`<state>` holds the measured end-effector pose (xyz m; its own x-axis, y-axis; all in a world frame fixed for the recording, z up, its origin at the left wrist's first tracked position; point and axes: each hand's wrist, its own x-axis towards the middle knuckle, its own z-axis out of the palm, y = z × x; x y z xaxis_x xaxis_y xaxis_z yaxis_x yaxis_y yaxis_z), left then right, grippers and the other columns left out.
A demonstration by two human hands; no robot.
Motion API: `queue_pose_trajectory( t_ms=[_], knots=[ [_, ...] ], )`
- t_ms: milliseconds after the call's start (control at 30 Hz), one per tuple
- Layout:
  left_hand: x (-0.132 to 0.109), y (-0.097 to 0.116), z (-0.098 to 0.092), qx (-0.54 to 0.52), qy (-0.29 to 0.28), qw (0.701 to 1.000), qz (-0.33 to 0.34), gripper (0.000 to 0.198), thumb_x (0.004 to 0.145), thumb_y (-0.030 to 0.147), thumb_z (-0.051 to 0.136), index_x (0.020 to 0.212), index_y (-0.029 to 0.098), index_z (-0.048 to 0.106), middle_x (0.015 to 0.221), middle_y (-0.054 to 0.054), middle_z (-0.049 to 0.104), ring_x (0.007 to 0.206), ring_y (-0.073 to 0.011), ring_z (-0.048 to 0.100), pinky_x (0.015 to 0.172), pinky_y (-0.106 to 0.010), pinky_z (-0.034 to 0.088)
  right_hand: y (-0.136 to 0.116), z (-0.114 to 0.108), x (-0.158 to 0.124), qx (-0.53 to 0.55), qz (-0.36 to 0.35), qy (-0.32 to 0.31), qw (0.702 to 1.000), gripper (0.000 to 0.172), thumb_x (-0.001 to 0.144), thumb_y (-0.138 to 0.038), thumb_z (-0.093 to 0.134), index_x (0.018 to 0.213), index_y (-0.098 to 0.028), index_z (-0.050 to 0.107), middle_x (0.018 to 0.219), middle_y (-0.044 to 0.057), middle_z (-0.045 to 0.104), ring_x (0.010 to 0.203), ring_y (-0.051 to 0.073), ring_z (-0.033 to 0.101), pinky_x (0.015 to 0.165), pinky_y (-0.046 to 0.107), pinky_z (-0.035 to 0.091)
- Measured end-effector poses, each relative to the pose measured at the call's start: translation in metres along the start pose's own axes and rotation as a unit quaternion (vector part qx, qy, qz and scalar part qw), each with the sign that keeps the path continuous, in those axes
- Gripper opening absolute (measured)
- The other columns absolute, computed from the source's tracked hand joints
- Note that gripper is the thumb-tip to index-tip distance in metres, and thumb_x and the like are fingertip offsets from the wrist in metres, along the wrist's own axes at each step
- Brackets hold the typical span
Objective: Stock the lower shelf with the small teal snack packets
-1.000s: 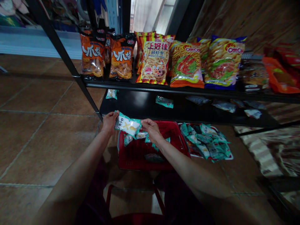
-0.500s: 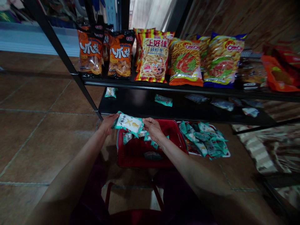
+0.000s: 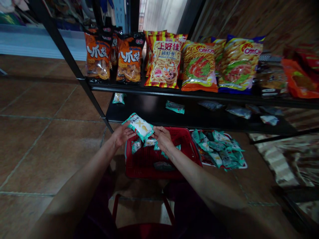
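A green-and-white snack packet [image 3: 141, 126] is held up in front of the lower shelf, its printed face towards me and its left end tilted up. My right hand [image 3: 163, 136] pinches the packet's lower right corner. Below the packet's left end, my left hand [image 3: 122, 133] is open, palm up, with outstretched fingers touching or just under it. Beneath both hands is a red plastic basket [image 3: 139, 171] with several similar packets inside, partly hidden by my right forearm. Two more such packets lie on the lower shelf [image 3: 149, 108], including one near its middle [image 3: 175, 107].
A second basket [image 3: 245, 165], heaped with green packets, sits right of the red one. Larger snack bags, including a prawn cracker bag [image 3: 165, 61], line the upper shelf. A black shelf post [image 3: 72, 63] rises at the left. Silvery packets [image 3: 238, 111] lie further right on the lower shelf.
My left hand has loosened from the packet's left end and opened beneath it. That end of the packet has tipped up while my right hand keeps its pinch.
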<state>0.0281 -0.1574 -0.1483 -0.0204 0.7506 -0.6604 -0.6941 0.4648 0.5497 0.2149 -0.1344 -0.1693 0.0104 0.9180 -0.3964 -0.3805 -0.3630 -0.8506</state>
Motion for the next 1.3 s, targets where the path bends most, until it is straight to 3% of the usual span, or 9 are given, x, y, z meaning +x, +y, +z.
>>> queue_pose_trajectory(
  t_ms=[233, 567, 800, 967, 1100, 1300],
  knots=[
    [0.003, -0.007, 0.001, -0.004, 0.033, 0.999, 0.024, 0.017, 0.084, 0.026, 0.056, 0.096, 0.014, 0.058, 0.085, -0.009, 0.067, 0.075, -0.0173, 0.065, 0.076, -0.033, 0.054, 0.007, 0.002, -0.005, -0.016, 0.013, -0.007, 1.0, 0.044, 0.039, -0.042, 0.085, 0.06, -0.017, 0.055, 0.056, -0.005, 0.056, 0.058, 0.009, 0.056, 0.058, 0.025, 0.053],
    [0.005, -0.009, 0.004, -0.027, 0.078, 0.994, 0.068, 0.017, 0.084, 0.028, 0.058, 0.095, 0.015, 0.059, 0.091, -0.01, 0.069, 0.081, -0.0173, 0.066, 0.076, -0.03, 0.054, 0.012, 0.009, -0.016, -0.038, -0.014, -0.012, 0.999, 0.039, 0.046, -0.043, 0.082, 0.059, -0.018, 0.054, 0.062, -0.004, 0.055, 0.063, 0.01, 0.055, 0.06, 0.027, 0.054],
    [0.002, -0.013, 0.008, 0.001, 0.042, 0.999, 0.007, 0.021, 0.083, 0.033, 0.058, 0.09, 0.014, 0.061, 0.082, -0.008, 0.068, 0.071, -0.0167, 0.065, 0.069, -0.032, 0.055, 0.016, 0.007, -0.013, -0.016, -0.018, -0.006, 1.0, 0.035, 0.05, -0.039, 0.08, 0.061, -0.017, 0.055, 0.063, -0.004, 0.054, 0.063, 0.009, 0.054, 0.065, 0.028, 0.056],
    [-0.008, -0.02, 0.017, 0.038, -0.017, 0.999, -0.027, 0.014, 0.08, 0.019, 0.06, 0.093, 0.014, 0.063, 0.092, -0.01, 0.07, 0.087, -0.0199, 0.065, 0.082, -0.038, 0.054, 0.019, 0.006, -0.006, -0.003, -0.037, 0.019, 0.999, 0.034, 0.051, -0.037, 0.08, 0.061, -0.017, 0.054, 0.062, -0.005, 0.055, 0.063, 0.009, 0.056, 0.067, 0.028, 0.056],
    [-0.013, -0.026, 0.02, 0.05, -0.057, 0.997, -0.007, 0.02, 0.074, 0.004, 0.06, 0.091, 0.013, 0.065, 0.099, -0.01, 0.069, 0.096, -0.0194, 0.063, 0.09, -0.036, 0.051, 0.02, 0.006, -0.004, 0.001, -0.043, 0.025, 0.999, 0.031, 0.054, -0.036, 0.078, 0.061, -0.018, 0.054, 0.062, -0.004, 0.057, 0.06, 0.009, 0.058, 0.068, 0.028, 0.056],
    [-0.015, -0.029, 0.02, 0.037, -0.033, 0.998, 0.031, 0.025, 0.071, -0.002, 0.061, 0.091, 0.011, 0.064, 0.103, -0.011, 0.067, 0.096, -0.0199, 0.063, 0.093, -0.041, 0.05, 0.02, 0.007, -0.004, -0.004, -0.042, 0.024, 0.999, 0.033, 0.053, -0.038, 0.079, 0.061, -0.018, 0.054, 0.062, -0.004, 0.058, 0.061, 0.01, 0.059, 0.069, 0.03, 0.057]
  ],
)
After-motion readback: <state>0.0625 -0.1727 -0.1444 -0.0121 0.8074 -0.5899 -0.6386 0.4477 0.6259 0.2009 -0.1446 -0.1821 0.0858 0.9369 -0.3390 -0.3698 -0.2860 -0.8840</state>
